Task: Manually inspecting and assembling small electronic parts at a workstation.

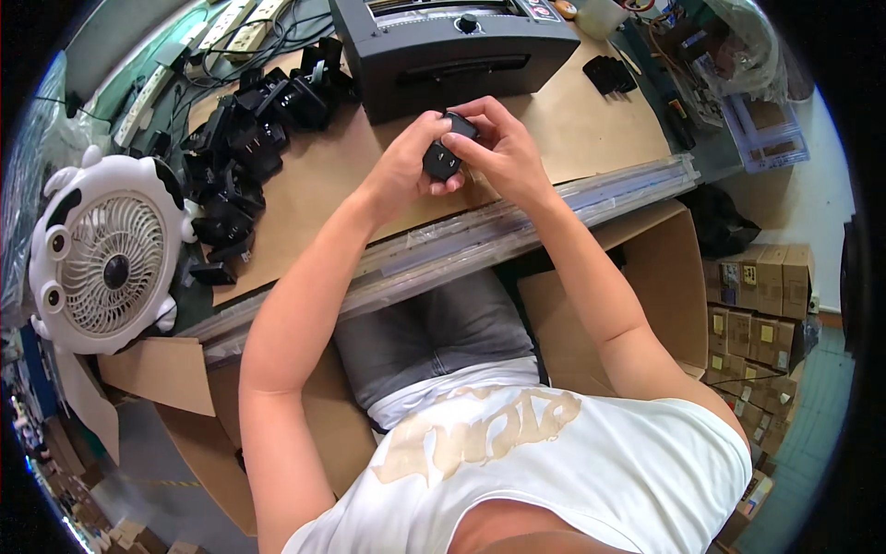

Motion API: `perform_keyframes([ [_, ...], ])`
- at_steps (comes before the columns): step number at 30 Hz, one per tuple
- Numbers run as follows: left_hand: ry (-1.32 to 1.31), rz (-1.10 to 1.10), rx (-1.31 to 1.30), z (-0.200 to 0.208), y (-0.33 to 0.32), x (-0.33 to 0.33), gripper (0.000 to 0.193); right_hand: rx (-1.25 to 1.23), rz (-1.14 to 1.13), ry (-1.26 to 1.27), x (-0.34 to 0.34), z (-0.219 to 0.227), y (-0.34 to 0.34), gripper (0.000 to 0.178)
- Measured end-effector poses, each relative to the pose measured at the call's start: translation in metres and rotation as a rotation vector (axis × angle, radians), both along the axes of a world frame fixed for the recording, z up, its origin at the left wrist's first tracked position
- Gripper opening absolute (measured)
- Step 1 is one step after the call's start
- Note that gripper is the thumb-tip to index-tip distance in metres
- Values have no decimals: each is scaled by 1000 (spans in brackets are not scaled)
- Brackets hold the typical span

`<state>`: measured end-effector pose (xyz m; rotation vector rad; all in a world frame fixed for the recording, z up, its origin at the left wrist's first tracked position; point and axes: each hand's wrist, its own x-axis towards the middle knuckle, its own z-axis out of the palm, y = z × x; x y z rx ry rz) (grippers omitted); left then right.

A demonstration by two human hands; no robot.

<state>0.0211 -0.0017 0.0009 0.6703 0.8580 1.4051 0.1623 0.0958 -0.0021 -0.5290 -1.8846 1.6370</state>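
Note:
A black plug adapter (441, 162) with small metal pins or slots on its face is held over the table, just in front of the dark grey machine (466, 69). My left hand (411, 159) is closed around its left side, with fingertips showing beneath it. From the other side my right hand (503, 152) grips it, the thumb lying across its top face. Part of the adapter is hidden behind the fingers. A heap of similar black adapters (254, 148) lies to the left, and one more black adapter (607, 76) rests at the right of the machine.
A white animal-shaped fan (115, 268) stands at the left. Power strips (221, 46) and cables lie behind the heap. A plastic-wrapped strip (443, 249) runs along the table's front edge. Open cardboard boxes (660, 277) flank my legs, and stacked cartons (757, 323) stand at the right.

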Motion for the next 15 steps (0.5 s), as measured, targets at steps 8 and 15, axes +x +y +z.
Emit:
perform_keyframes([
  [8, 92, -64, 1, 1, -1, -3, 48, -209, 23, -27, 4, 1, 4, 22],
  [15, -86, -30, -63, -1, 1, -7, 55, -195, -20, 128, 4, 13, -3, 25],
])
